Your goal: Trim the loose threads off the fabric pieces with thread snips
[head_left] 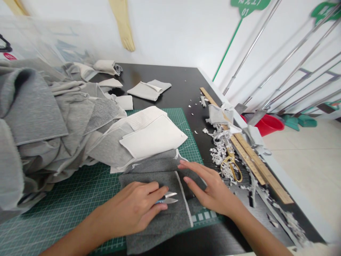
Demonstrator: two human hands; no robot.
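Gripping apparent thread snips (168,198) in the left hand (129,209).

Cutting mat (190,142) on the tabletop (183,89): a heap of knit fabric (34,117) lies on its left, a fabric panel (157,217) at its near edge under thread snips (167,198), cut pieces (148,90) behind it, and shears (231,165), a wooden ruler (262,170) and fabric scraps (220,149) to its right.

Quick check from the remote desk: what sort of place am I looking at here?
Probably a garment or textile workshop: grey fabric heaped on a green cutting mat, small snips, and gold-handled shears among fabric offcuts beside a wooden ruler.
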